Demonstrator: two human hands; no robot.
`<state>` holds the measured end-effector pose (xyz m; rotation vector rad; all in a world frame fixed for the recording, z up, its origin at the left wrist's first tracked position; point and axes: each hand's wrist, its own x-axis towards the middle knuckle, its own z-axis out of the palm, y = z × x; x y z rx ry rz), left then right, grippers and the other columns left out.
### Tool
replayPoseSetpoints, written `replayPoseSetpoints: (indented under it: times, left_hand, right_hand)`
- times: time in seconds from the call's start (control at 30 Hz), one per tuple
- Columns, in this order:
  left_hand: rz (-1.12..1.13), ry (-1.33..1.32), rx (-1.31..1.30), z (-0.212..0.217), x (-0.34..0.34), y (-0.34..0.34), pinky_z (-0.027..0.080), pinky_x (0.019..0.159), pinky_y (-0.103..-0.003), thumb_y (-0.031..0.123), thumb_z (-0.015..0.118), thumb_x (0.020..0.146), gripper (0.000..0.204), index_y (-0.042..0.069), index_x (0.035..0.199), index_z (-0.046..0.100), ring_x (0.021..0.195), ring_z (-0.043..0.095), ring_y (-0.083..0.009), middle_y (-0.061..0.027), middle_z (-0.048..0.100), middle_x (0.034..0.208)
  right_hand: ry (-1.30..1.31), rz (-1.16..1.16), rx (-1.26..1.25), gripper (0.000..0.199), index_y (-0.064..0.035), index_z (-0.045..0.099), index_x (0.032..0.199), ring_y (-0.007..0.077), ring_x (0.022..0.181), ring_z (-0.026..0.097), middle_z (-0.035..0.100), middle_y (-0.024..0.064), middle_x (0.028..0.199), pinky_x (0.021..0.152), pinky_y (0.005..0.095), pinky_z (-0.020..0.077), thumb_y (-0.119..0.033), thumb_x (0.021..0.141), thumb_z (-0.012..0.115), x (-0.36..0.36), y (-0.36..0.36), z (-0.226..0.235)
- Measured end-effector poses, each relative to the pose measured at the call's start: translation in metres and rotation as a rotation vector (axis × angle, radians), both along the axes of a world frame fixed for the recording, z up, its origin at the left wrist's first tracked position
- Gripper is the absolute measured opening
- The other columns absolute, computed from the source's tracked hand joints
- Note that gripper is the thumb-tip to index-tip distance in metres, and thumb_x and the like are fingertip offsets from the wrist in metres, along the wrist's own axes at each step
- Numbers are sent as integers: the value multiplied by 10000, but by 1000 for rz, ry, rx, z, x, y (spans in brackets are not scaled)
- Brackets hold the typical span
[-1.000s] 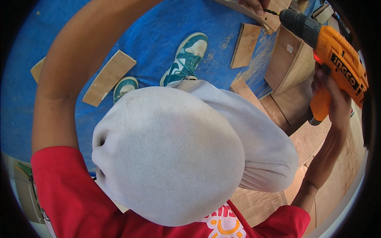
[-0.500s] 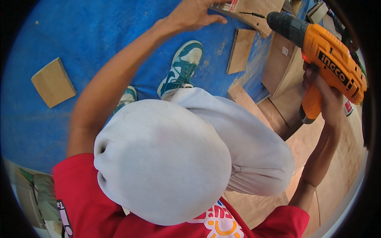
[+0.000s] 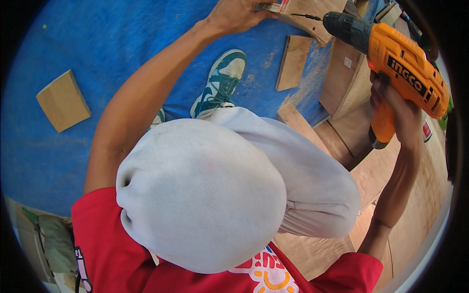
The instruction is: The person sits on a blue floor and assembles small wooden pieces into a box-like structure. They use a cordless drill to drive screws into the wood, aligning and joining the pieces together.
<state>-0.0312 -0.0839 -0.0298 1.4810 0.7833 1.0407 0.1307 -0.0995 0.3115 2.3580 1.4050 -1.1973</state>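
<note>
Head camera: at two o'clock the right hand (image 3: 398,108) has its fingers wrapped around the handle of an orange and black cordless drill (image 3: 408,68), its grip closed, the slender dark metal twist bit (image 3: 308,17) pointing toward half past nine. Near that bit, at one o'clock by the rim, lies a light brown wooden board (image 3: 325,10) with a hole in it; whether the tip touches it I cannot tell. At twelve o'clock the left hand (image 3: 239,14) touches the board's nine o'clock end, fingers partly curled; how firmly they close on it cannot be told. A short rectangular brown wood piece (image 3: 293,62) rests at one o'clock on a creased blue tarpaulin (image 3: 161,29), further inward than the board, and a tan four-sided wooden block (image 3: 63,101) lies at half past nine, well apart from both hands
</note>
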Motion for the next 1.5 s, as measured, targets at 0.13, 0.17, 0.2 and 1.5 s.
replayPoseSetpoints:
  times: [0.13,0.17,0.2,1.5]
  left_hand:
    - [11,-8,-1,2,-1,-2,524,643,-436,190,780,851,189,65,991,764,781,690,-414,-218,700,846]
    - [9,-10,6,3,-2,-2,525,644,-437,192,775,856,189,67,997,764,783,691,-413,-216,700,847]
    - [6,-18,-5,3,-2,-3,524,644,-438,192,771,860,189,70,1003,763,784,690,-413,-214,700,849]
    - [31,8,52,3,-1,-5,523,639,-475,180,720,864,132,64,926,740,767,676,-425,-218,683,813]
  right_hand:
    - [28,-41,-81,331,22,655,1177,135,723,609,642,65,871,651,291,507,-159,904,700,4,4,1]
    - [55,-48,-66,325,21,654,1172,135,724,610,644,66,879,652,292,508,-158,905,700,5,3,1]
    - [68,-60,-68,320,21,654,1168,136,726,610,645,67,886,652,293,508,-156,905,701,5,4,1]
    - [70,-38,-96,164,4,664,1050,119,668,594,614,32,810,633,277,502,-102,925,654,-5,11,0]
